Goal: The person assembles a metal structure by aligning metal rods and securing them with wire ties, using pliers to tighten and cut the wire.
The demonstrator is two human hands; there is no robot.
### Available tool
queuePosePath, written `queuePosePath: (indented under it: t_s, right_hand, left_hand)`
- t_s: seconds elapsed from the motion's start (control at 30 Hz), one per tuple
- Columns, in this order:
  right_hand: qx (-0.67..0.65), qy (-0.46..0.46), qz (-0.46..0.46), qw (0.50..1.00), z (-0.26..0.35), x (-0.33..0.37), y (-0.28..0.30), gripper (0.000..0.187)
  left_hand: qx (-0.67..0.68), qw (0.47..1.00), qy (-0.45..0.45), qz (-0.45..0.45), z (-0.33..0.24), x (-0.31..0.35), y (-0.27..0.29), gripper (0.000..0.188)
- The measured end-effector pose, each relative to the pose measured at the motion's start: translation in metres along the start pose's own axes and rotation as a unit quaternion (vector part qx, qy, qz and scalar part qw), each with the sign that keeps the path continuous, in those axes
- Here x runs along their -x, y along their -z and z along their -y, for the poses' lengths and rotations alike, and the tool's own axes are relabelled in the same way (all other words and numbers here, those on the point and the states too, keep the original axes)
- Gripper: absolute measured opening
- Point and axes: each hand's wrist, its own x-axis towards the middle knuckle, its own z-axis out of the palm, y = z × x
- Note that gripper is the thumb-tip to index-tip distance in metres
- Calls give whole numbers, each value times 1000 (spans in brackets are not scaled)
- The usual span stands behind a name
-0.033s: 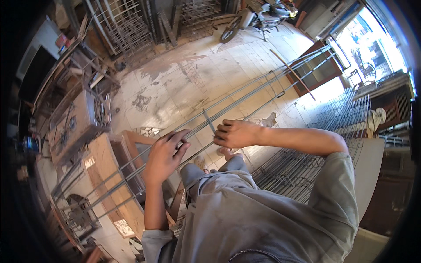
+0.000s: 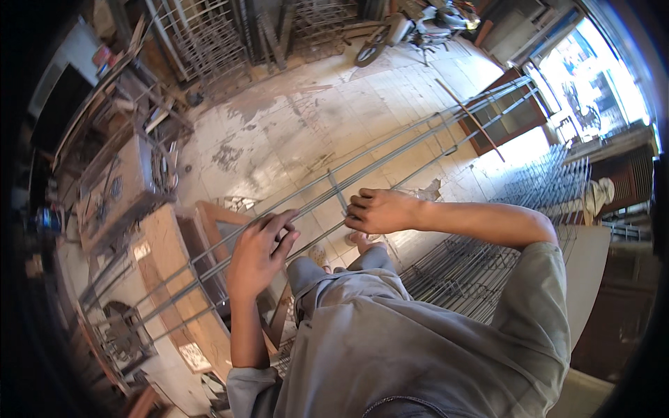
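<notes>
A long, narrow rebar cage (image 2: 390, 161) of thin steel rods runs from lower left to upper right in front of me. Stirrups cross its rods at intervals. My left hand (image 2: 254, 258) lies over the rods, thumb and forefinger apart; its other fingers are partly hidden. Curled fingers of my right hand (image 2: 382, 211) close on the near end of a stirrup (image 2: 336, 188), beside the front rod. Their exact grip is hidden.
A wooden cabinet (image 2: 171, 258) stands beneath the cage's left part. Stacked wire frames (image 2: 460, 268) lie to my right. A glazed wooden panel (image 2: 505, 118) is under the far end, with a thin stick (image 2: 470, 118) across it. A motorcycle (image 2: 418, 31) stands at the back.
My left forefinger has lifted and straightened slightly. My right hand and the stirrup appear a little farther right, while the whole view has also shifted slightly.
</notes>
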Motion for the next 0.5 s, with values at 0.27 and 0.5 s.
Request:
queuePosePath:
  t_s: [0.27, 0.5]
  right_hand:
    - [-53, -236, 86, 967, 45, -5, -4, 24]
    - [-219, -541, -44, 811, 77, -45, -6, 11]
  left_hand:
    - [46, 991, 67, -107, 25, 125, -12, 30]
    - [81, 920, 259, -283, -6, 206, -57, 24]
